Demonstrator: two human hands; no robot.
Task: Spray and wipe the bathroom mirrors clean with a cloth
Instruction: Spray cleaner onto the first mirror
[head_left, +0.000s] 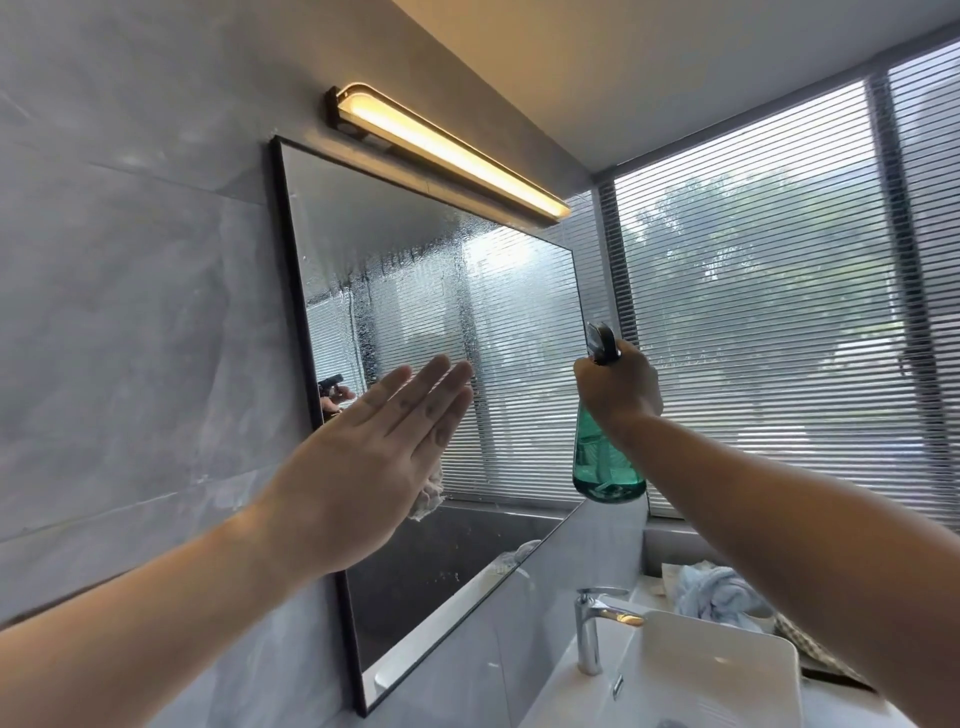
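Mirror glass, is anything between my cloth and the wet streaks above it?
Nothing visible. The left hand holds the cloth flat against the mirror below the streaks; the spray bottle is off to the right.

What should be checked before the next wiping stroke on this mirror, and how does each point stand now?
1. Glass wetted: ok. Droplets and runs cover the upper middle of the mirror.
2. Cloth on glass: ok. The left hand, fingers straight, presses the cloth against the mirror.
3. Bottle secure: ok. The right hand grips the spray bottle by its neck, upright.
4. Liquid left: cannot tell; the tinted plastic hides the level.
5. Lower glass wetted: not ok. Only a few specks show there.
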